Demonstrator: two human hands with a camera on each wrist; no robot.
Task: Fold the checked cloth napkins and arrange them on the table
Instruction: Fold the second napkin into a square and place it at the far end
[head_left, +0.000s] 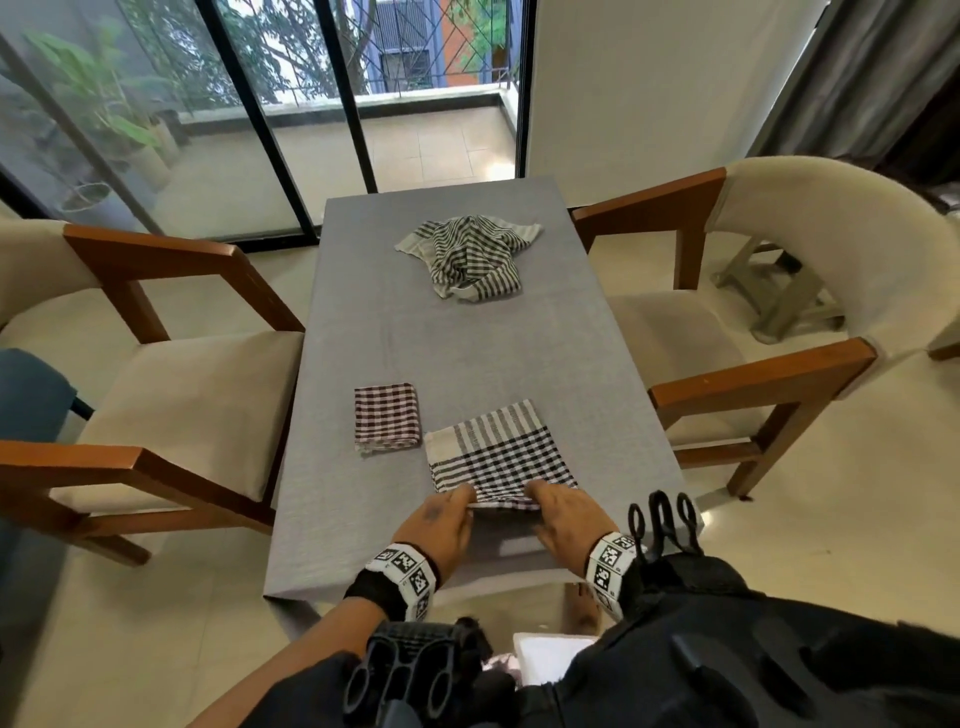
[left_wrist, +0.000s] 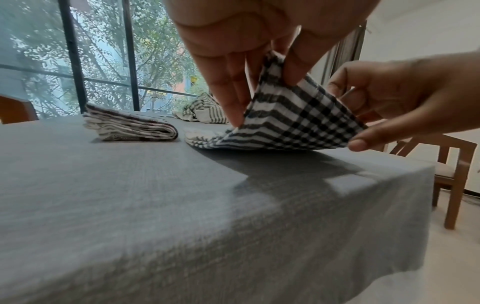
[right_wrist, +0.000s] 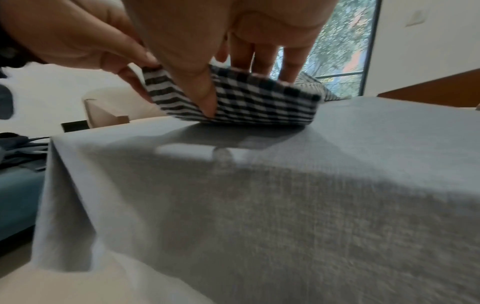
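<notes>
A black-and-white checked napkin (head_left: 498, 452) lies partly folded near the front of the grey-clothed table (head_left: 457, 343). My left hand (head_left: 447, 519) pinches its near left corner and my right hand (head_left: 561, 514) pinches its near right corner; both lift that near edge off the cloth. The left wrist view shows the raised napkin (left_wrist: 293, 121) held between thumb and fingers (left_wrist: 228, 98). In the right wrist view, the napkin (right_wrist: 244, 100) is held under my thumb. A folded dark-red checked napkin (head_left: 387, 418) lies just to the left. A crumpled striped napkin (head_left: 470, 254) sits at the far end.
Wooden chairs with cream cushions stand on the left (head_left: 156, 374) and right (head_left: 753, 332) of the table. Glass doors (head_left: 291, 104) to a balcony are beyond the far end. The table's near edge (head_left: 415, 582) is just below my wrists.
</notes>
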